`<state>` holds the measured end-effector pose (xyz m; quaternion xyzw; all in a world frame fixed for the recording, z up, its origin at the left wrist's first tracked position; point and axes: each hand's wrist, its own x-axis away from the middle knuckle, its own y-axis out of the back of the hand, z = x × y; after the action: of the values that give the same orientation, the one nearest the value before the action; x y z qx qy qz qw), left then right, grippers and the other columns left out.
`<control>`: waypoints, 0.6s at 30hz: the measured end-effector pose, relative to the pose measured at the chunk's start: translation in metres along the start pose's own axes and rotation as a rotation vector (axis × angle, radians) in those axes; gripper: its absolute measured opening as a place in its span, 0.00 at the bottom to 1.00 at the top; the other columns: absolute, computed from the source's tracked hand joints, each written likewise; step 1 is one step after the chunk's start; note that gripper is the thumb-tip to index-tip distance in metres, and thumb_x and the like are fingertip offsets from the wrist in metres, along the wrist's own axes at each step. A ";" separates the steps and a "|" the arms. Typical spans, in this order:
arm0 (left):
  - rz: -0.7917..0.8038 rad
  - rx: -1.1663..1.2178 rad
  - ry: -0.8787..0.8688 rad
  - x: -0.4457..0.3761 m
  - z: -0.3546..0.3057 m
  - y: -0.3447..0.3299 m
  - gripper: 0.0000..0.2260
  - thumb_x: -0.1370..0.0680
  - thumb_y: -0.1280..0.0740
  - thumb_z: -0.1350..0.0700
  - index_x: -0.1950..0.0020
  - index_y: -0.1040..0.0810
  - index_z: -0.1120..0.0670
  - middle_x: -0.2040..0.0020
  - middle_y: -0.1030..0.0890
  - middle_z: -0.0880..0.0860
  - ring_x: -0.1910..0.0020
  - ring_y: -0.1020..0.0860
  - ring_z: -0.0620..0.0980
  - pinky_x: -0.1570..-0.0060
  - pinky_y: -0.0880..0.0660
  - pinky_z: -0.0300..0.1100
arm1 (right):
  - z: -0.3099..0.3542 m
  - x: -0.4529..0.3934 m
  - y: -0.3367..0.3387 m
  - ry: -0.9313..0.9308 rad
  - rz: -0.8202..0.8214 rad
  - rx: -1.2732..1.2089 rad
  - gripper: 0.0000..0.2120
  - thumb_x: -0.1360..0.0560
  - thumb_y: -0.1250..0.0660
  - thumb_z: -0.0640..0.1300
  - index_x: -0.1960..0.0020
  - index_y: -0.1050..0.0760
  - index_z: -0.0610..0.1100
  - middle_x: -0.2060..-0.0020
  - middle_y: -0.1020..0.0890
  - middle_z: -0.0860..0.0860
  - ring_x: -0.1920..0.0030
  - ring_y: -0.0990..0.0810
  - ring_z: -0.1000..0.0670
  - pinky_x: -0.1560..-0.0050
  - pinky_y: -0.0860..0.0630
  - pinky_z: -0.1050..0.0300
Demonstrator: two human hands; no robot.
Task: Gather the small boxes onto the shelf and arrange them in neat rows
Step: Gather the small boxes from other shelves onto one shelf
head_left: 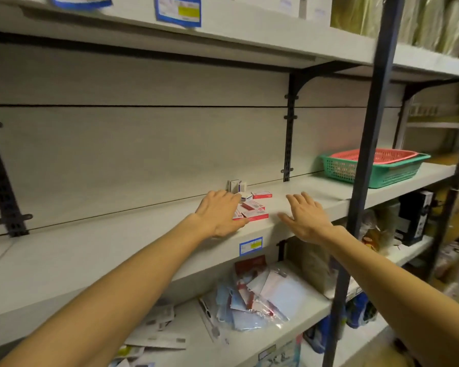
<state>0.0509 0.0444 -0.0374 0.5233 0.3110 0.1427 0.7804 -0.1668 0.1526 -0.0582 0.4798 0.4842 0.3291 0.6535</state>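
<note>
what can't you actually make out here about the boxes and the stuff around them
Head view, the only one:
- Box count: the left hand lies over part of the red and white boxes.
- Print on the boxes and the shelf label: too small and blurred.
- The green basket: the pink basket nested in it and a dark post hide its inside.
- Upper shelf labels: cut off by the top edge.

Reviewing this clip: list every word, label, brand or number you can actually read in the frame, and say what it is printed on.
None can be read.
Blue-bordered label on the shelf edge: too small.
Two blue-bordered labels on the upper shelf edge: blurred.
Red and white small boxes by the left hand: print too small.
White box against the back panel: unreadable.
Packets on the lower shelf: no legible text.
</note>
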 end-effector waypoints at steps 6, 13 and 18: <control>0.068 0.034 -0.001 -0.051 -0.007 -0.030 0.29 0.25 0.42 0.29 0.38 0.25 0.51 0.43 0.19 0.53 0.51 0.27 0.52 0.47 0.32 0.49 | -0.033 -0.055 -0.018 0.027 0.004 -0.033 0.29 0.18 0.44 0.58 0.23 0.42 0.43 0.27 0.33 0.44 0.25 0.39 0.42 0.28 0.39 0.46; 0.084 0.139 0.255 -0.092 -0.018 -0.050 0.35 0.30 0.49 0.21 0.44 0.24 0.47 0.53 0.18 0.49 0.53 0.22 0.53 0.51 0.30 0.49 | -0.051 -0.129 -0.044 0.165 0.023 -0.111 0.30 0.19 0.42 0.56 0.22 0.43 0.44 0.25 0.34 0.44 0.27 0.36 0.42 0.29 0.35 0.44; 0.164 0.089 0.430 -0.119 -0.030 -0.056 0.39 0.32 0.45 0.20 0.35 0.25 0.46 0.47 0.17 0.49 0.49 0.21 0.54 0.48 0.26 0.49 | -0.054 -0.180 -0.059 0.260 0.126 -0.193 0.32 0.21 0.38 0.56 0.23 0.42 0.44 0.28 0.30 0.43 0.29 0.32 0.41 0.31 0.32 0.45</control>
<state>-0.0645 -0.0222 -0.0559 0.5382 0.4325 0.3001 0.6582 -0.2770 -0.0106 -0.0605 0.3975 0.4998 0.4737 0.6064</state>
